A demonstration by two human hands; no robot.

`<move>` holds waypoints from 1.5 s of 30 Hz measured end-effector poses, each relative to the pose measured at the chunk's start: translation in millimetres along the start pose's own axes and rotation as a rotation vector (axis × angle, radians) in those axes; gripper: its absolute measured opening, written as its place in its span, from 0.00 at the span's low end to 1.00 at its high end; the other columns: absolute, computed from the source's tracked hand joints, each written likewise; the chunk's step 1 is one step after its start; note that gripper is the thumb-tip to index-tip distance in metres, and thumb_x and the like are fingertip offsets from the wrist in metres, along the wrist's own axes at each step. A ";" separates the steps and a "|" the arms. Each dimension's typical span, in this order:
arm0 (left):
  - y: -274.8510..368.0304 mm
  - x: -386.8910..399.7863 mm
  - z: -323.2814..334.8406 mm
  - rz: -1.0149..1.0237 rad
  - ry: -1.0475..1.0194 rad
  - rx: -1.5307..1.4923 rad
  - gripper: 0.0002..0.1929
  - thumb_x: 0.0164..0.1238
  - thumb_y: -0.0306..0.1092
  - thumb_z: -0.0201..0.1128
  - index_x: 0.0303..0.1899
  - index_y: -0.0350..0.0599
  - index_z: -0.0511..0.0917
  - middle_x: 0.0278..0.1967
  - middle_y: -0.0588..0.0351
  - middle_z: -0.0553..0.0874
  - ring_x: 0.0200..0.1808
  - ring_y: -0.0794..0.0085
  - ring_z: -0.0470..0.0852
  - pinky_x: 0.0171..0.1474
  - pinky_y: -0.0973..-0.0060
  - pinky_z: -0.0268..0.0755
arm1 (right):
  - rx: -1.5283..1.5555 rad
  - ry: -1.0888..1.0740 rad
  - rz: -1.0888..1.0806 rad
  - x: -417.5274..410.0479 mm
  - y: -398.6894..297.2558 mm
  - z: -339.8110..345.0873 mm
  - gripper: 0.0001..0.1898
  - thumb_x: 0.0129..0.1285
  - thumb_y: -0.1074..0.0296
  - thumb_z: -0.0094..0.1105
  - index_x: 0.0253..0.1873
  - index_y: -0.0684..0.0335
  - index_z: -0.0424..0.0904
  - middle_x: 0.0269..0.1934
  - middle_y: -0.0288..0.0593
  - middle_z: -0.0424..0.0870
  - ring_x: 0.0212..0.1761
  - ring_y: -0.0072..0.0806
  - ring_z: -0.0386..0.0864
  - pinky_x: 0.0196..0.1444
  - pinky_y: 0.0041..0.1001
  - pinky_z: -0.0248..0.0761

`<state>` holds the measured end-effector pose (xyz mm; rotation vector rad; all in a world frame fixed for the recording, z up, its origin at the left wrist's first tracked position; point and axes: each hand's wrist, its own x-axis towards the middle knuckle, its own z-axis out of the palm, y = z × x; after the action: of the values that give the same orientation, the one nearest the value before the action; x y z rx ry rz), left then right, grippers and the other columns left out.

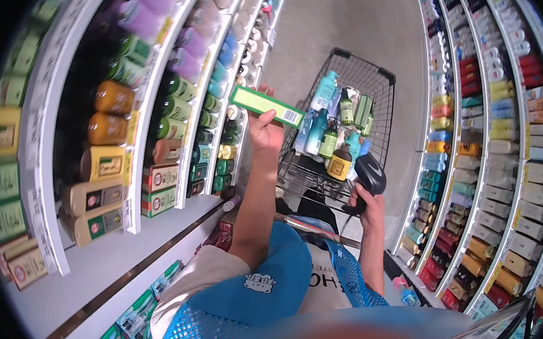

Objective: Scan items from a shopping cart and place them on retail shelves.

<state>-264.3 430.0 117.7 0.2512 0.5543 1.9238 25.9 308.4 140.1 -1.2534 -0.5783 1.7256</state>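
Note:
A long, slim green carton (259, 104) with a barcode at one end lies in the grip of my left hand (267, 129), beside the left shelves. My right hand (369, 203) is wrapped around the handle of a black handheld barcode scanner (371, 173), held over the near right corner of a wire shopping cart (383, 127). Inside the cart are several pump bottles, among them a light-blue bottle (325, 90), a green bottle (329, 141) with a dark pump and a yellow-labelled brown bottle (339, 164). The scanner hides part of the cart's contents.
On the left, shelves (133, 180) hold rows of bottles and boxes and run close to my left arm. Shelves (461, 154) of bottles and tubes line the right side. Grey floor (350, 15) stretches beyond the cart. Packaged goods (122, 334) sit low at the left.

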 end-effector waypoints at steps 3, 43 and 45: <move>32.5 -6.2 -5.6 0.046 0.052 -0.080 0.44 0.48 0.19 0.66 0.70 0.67 0.65 0.71 0.62 0.70 0.73 0.56 0.68 0.71 0.46 0.66 | 0.039 -0.141 -0.047 -12.6 -20.9 104.5 0.14 0.63 0.73 0.68 0.51 0.68 0.77 0.33 0.42 0.80 0.27 0.29 0.80 0.31 0.29 0.76; 115.4 -45.6 -1.6 0.077 -0.326 -0.542 0.37 0.49 0.21 0.53 0.69 0.47 0.70 0.68 0.50 0.75 0.68 0.55 0.75 0.72 0.52 0.71 | -0.367 -0.043 -0.376 -58.8 48.4 290.3 0.08 0.61 0.81 0.60 0.45 0.68 0.77 0.27 0.36 0.79 0.22 0.20 0.75 0.23 0.23 0.64; 118.5 -43.0 0.7 0.199 -0.129 -0.517 0.35 0.50 0.22 0.53 0.66 0.44 0.71 0.67 0.49 0.75 0.67 0.54 0.76 0.71 0.49 0.71 | -0.381 -0.122 -0.122 -61.7 38.4 290.6 0.19 0.57 0.68 0.72 0.52 0.69 0.80 0.43 0.46 0.87 0.44 0.29 0.84 0.50 0.30 0.76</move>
<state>-342.5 352.7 179.4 0.0965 -0.0661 2.1514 -250.4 273.9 250.3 -1.3442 -1.0734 1.6446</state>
